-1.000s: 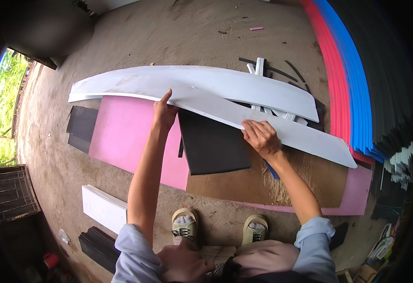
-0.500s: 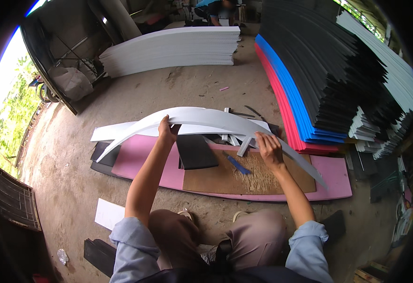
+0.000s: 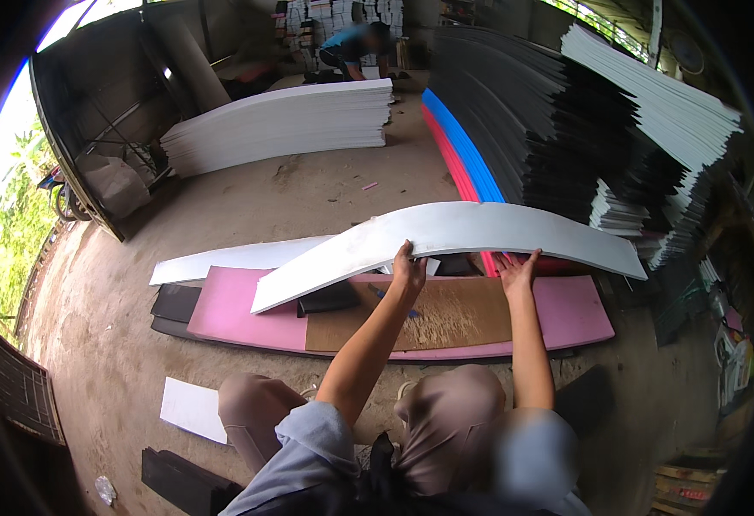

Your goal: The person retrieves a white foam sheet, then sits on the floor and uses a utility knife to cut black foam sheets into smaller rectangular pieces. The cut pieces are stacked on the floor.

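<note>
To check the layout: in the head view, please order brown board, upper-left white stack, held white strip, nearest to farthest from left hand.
1. Held white strip: touching the left hand
2. Brown board: just below
3. White stack: upper left, well beyond

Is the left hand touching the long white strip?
Touching: in the head view, the left hand laps its thumb over the lower edge of the white strip.

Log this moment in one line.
Left hand: grips long white foam-like strip; Right hand: at strip's near edge; Below: flat pink sheet, brown board
</note>
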The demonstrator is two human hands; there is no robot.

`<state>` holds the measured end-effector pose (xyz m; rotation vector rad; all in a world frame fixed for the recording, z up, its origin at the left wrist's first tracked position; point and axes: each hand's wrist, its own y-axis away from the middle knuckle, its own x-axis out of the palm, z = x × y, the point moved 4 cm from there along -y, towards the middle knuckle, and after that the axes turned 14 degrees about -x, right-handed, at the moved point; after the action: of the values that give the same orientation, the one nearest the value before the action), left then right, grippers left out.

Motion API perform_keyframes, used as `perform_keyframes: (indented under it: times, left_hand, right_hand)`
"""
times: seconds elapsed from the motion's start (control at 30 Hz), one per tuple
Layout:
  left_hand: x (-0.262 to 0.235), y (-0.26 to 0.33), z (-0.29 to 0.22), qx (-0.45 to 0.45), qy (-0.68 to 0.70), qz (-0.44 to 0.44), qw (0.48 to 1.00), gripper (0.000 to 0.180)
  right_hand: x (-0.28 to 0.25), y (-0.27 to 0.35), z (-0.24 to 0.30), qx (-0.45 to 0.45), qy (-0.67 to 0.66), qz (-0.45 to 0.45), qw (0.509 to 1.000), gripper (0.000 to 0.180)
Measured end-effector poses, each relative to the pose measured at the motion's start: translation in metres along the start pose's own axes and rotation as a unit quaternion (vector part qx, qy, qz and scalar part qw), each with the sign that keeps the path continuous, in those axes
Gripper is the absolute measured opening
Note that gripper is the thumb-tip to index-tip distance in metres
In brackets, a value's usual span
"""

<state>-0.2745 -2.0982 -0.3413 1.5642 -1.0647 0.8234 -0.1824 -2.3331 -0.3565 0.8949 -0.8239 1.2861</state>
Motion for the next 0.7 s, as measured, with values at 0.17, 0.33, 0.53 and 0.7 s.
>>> perform_keyframes:
  times: [0.17,0.33,0.53,0.7]
  left_hand:
    - [-0.030,-0.021,0.040,-0.044,-0.019,0.000,0.999,0.039]
    - [-0.125,-0.039,0.011,-0.026,-0.001,-0.148,0.989,0.034]
    - [-0.231,0.007,-0.049,0.070,0.017,-0.387,0.919,0.034]
    - [-0.254,-0.007,-0.071,0.135,0.008,-0.331,0.934,0.036]
  right_hand:
    - [-0.001,0.009,-0.017,-0.190,0.174,-0.056,0.965,0.069]
    - [-0.045,0.016,-0.012,-0.192,0.267,-0.080,0.941,0.079]
    - [-0.091,0.006,0.054,-0.196,0.379,-0.109,0.898,0.085]
    - [-0.085,-0.026,0.105,-0.227,0.377,-0.106,0.892,0.080]
